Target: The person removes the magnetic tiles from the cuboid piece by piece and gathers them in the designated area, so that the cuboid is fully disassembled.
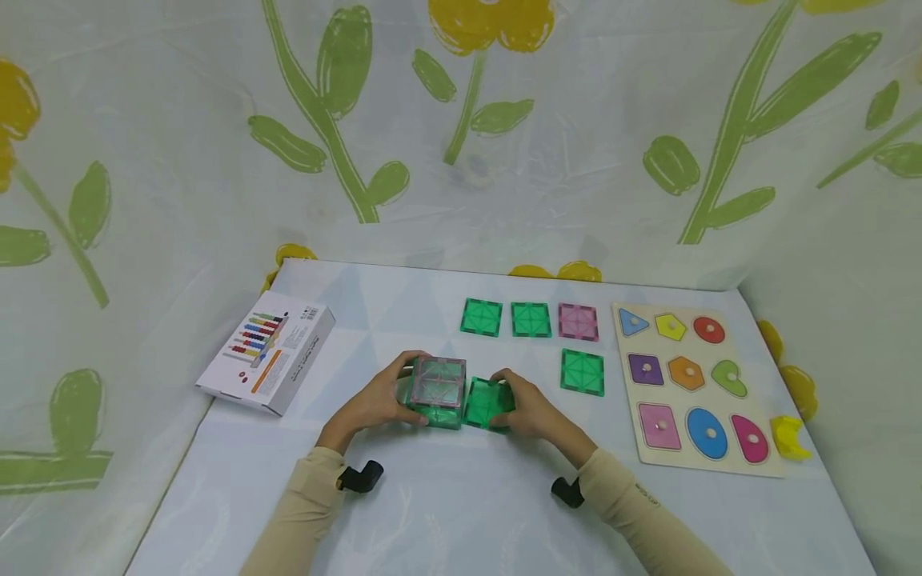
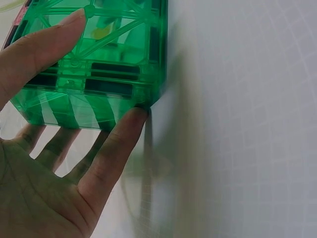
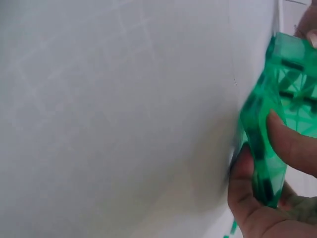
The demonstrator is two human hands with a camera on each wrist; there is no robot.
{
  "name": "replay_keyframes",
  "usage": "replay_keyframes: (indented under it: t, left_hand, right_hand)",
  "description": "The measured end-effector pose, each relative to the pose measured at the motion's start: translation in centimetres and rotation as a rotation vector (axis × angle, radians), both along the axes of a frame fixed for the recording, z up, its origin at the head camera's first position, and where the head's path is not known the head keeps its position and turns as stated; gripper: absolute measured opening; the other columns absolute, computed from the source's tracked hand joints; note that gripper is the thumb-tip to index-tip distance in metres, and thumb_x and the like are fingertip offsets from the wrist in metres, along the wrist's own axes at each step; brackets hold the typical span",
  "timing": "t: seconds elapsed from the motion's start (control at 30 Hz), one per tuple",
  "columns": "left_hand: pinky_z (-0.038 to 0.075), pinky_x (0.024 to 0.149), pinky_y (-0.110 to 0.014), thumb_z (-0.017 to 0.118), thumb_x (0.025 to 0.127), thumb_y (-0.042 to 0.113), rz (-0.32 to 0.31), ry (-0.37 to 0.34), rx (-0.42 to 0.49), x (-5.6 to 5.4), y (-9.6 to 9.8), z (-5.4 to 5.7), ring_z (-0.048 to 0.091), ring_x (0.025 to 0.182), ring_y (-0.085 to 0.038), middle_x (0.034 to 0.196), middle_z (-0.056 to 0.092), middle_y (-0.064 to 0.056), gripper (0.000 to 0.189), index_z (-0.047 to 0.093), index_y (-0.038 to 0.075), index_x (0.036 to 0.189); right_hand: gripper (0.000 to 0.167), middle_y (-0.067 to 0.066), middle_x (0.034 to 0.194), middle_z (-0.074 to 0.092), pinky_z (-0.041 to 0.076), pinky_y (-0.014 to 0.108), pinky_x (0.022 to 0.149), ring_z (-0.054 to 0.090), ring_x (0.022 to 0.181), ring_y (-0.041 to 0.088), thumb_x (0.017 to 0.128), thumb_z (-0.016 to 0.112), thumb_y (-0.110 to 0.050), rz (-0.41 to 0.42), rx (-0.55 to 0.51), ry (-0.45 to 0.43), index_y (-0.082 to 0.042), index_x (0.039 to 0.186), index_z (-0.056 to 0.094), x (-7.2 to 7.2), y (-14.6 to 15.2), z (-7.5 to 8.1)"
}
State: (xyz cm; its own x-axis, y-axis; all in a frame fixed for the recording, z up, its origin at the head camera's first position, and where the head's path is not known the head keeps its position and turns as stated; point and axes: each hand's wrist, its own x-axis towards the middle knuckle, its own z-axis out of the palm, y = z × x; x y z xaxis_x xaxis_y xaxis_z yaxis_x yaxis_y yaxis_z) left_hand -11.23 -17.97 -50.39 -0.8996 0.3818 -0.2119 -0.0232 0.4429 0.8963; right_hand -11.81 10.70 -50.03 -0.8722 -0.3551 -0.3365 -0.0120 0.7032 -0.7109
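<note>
My left hand (image 1: 380,399) grips a small cube of magnetic tiles (image 1: 438,384) from its left side. The cube's top is a pink tile and its visible front is green. In the left wrist view, the thumb lies along one green face of the cube (image 2: 124,77) and the fingers reach along another. My right hand (image 1: 531,410) pinches a single green magnetic tile (image 1: 479,402) between thumb and fingers. This tile sits right beside the cube's right side, tilted. The right wrist view shows its edge (image 3: 260,134) close over the table, with the cube behind.
Green tiles (image 1: 481,318) (image 1: 531,320) and a pink tile (image 1: 579,322) lie in a row behind the hands, and another green tile (image 1: 583,373) lies nearer. A shape puzzle board (image 1: 625,384) and yellow piece (image 1: 790,438) are at right, a toy box (image 1: 291,352) at left.
</note>
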Motion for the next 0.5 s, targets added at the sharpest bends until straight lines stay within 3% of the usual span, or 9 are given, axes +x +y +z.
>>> replay_keyframes:
  t: [0.27,0.4,0.5]
  left_hand:
    - [0.029,0.117,-0.069,0.095,0.064,0.015,-0.002,0.002,-0.007,0.0,0.1,0.0,0.032,0.149,-0.047,0.162,0.032,-0.015,0.107,0.032,0.019,0.151]
    - [0.028,0.117,-0.069,0.096,0.064,0.016,-0.002,0.001,-0.004,0.1,0.0,0.0,0.032,0.149,-0.047,0.162,0.032,-0.014,0.107,0.033,0.019,0.151]
    - [0.028,0.117,-0.07,0.096,0.064,0.016,0.004,-0.005,0.002,0.1,0.0,0.0,0.031,0.149,-0.047,0.162,0.032,-0.015,0.107,0.033,0.019,0.151]
  right_hand:
    - [0.045,0.016,0.131,0.061,0.051,0.045,0.091,0.057,0.112,0.028,0.086,0.078,-0.01,0.001,-0.07,-0.04,-0.014,0.126,0.057,-0.8,1.7,0.8]
    - [0.036,0.016,0.109,0.064,0.046,0.034,0.072,0.052,0.087,0.022,0.093,0.069,-0.006,0.009,-0.124,-0.042,-0.01,0.127,0.057,-1.4,2.6,0.9]
    - [0.034,0.012,0.092,0.062,0.043,0.029,0.067,0.049,0.078,0.017,0.097,0.063,-0.005,-0.006,-0.151,-0.056,-0.009,0.129,0.056,-2.0,3.2,0.9]
